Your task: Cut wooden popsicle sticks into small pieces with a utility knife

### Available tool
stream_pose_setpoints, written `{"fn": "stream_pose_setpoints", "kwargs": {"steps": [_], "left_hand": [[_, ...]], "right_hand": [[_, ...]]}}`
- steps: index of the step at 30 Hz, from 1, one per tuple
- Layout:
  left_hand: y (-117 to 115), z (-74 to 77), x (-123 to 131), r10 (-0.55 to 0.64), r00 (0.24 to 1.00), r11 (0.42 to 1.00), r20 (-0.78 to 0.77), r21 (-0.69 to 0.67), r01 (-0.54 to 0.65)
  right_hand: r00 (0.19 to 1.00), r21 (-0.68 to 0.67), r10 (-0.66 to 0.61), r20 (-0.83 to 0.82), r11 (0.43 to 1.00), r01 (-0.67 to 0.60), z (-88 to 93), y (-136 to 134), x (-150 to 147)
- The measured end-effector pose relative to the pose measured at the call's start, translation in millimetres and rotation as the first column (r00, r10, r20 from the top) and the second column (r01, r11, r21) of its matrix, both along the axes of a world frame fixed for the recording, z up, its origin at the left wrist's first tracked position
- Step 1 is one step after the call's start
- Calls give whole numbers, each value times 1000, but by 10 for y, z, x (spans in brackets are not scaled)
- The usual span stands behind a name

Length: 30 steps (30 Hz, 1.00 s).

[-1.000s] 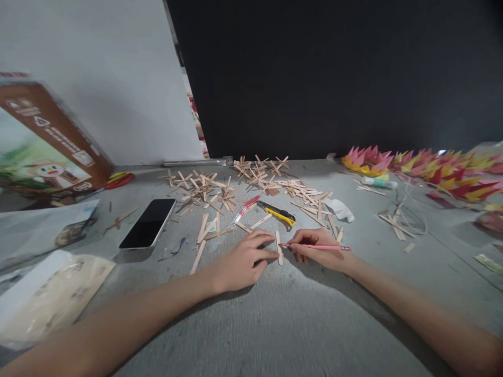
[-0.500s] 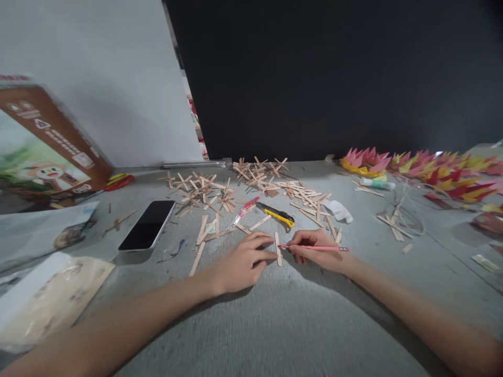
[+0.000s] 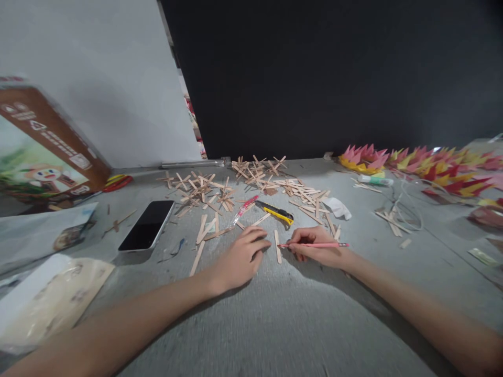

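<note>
A short flat wooden stick point(image 3: 277, 247) lies on the grey table point(image 3: 275, 324) between my hands. My right hand point(image 3: 320, 255) is closed around a pink pencil point(image 3: 319, 244) whose tip points left and meets the stick's right edge. My left hand point(image 3: 238, 260) rests palm down just left of the stick. Its fingers are loosely bent, hold nothing, and stop a small gap short of the wood.
A yellow-black utility knife point(image 3: 277, 212) and a red pen point(image 3: 245, 207) lie just beyond the hands. Several crossed sticks point(image 3: 204, 191) are heaped further back. A phone point(image 3: 148, 224), a brown box point(image 3: 43, 152) and plastic-wrapped sheets point(image 3: 47, 298) sit left; paper flowers point(image 3: 424, 167) right.
My left fingertips pressed the stick before; they have drawn back a little and now sit off it. The right hand and pencil have barely moved.
</note>
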<state>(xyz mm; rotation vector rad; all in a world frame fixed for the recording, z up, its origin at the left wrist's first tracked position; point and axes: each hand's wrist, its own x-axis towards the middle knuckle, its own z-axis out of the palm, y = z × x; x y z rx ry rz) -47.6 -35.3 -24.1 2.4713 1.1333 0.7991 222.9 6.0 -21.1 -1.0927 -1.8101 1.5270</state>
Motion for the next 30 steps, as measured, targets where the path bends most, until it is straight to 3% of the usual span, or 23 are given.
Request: {"fn": "stream_pose_setpoints", "kwargs": {"steps": [10,30], "left_hand": [[-24,72,-1,-131,988,991,-81,23,133],[-3,20,10,-72,997,996,21,60,71]], "right_hand": [[1000,38,13,5,999,-13,-24,11,25],[1000,34,12,-11,999,-11,19,-10,-7]]}}
